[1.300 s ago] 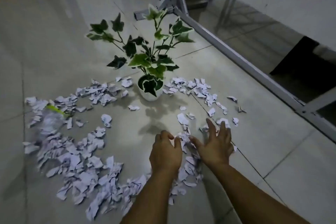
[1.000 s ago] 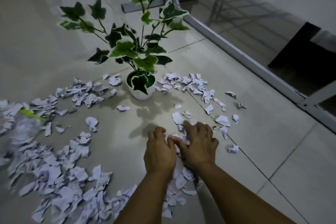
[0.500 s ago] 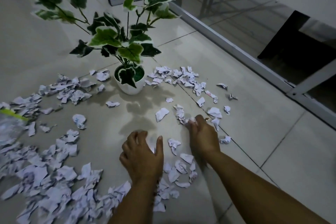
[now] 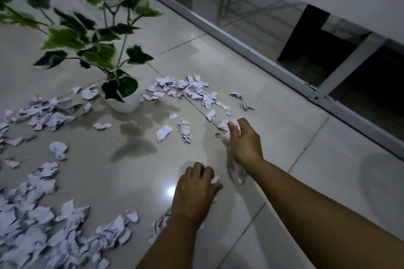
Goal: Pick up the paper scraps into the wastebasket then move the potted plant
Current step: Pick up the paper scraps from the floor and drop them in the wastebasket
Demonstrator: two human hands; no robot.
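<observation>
Right hand (image 4: 244,140) closing on crumpled paper scraps (image 4: 188,89) on the tiled floor (image 4: 284,137), left hand (image 4: 194,192) curling around a small scrap, potted plant (image 4: 122,98) standing behind, more scraps lying around it

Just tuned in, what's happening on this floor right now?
A person is gathering torn paper scraps off the tiled floor with bare hands. The right hand is closed on a bunch of scraps, and the left hand is curled over another few nearer the body. Plenty of scraps lie around the potted plant, which stands untouched. No wastebasket is in view.
</observation>
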